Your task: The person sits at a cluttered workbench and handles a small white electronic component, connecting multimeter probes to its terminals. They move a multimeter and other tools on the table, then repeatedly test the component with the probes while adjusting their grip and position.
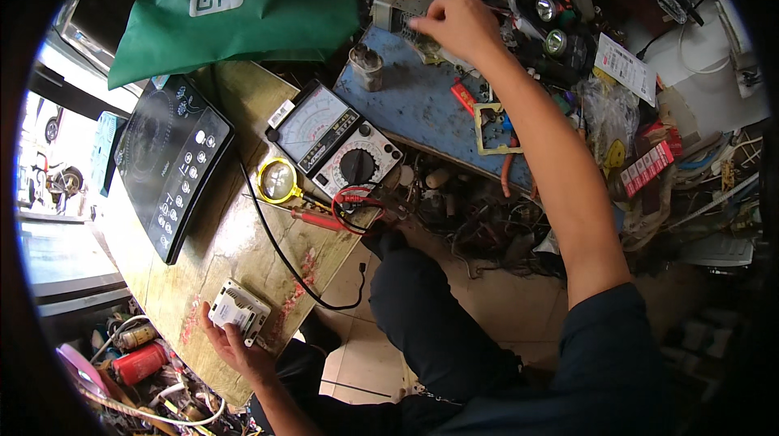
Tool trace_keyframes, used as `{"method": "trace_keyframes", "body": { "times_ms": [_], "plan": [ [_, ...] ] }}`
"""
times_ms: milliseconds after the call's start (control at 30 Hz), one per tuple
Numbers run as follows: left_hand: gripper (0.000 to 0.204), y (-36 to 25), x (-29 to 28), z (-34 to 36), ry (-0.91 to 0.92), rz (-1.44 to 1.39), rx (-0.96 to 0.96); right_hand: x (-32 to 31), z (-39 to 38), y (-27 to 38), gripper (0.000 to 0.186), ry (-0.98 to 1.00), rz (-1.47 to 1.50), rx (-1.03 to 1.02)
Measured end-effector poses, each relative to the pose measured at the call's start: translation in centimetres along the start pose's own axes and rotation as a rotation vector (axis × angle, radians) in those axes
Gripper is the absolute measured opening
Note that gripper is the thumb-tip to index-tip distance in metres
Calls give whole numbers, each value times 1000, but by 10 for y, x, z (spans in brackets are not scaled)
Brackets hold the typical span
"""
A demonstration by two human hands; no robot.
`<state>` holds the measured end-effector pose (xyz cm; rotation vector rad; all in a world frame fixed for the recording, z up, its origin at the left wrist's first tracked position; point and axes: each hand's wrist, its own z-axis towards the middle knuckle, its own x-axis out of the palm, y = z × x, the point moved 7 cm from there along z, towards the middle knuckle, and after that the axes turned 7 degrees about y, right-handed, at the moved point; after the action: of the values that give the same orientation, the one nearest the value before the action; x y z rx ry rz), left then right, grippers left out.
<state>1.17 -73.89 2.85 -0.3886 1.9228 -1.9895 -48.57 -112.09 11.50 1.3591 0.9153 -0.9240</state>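
My left hand point(241, 352) grips a small white boxy device point(237, 306) with a ribbed side, close above the near part of the wooden table point(215, 261). The right arm stretches far forward across a blue worktop point(430, 119). At its far end my right hand point(464, 28) is closed, fingers curled and thumb pointing left, beside a grey metal box point(403, 7). Whatever those fingers may hold is hidden. On the wooden table lie an analog multimeter point(324, 129), a yellow-rimmed magnifying glass point(277, 181) and a red-handled screwdriver point(318, 219).
A black induction cooktop point(169, 164) stands at the left, with a green bag point(268, 26) behind it. A black cable point(280, 253) hangs over the table edge. The blue worktop bears a cup point(367, 68) and a yellowish frame point(492, 129). Flashlights point(556, 42) and tangled parts crowd the right.
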Motion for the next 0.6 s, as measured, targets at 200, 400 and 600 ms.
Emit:
{"method": "trace_keyframes", "body": {
  "times_ms": [200,400,600],
  "plan": [
    [64,-3,3,0,2,43,1,48,-16,-8,26,-26,-149,-284],
    [61,-3,4,0,-12,18,-18,47,-22,-17,18,61,-136,-338],
    [62,0,0,0,4,14,-8,28,-40,-32,20,161,21,-421]
  ]
}}
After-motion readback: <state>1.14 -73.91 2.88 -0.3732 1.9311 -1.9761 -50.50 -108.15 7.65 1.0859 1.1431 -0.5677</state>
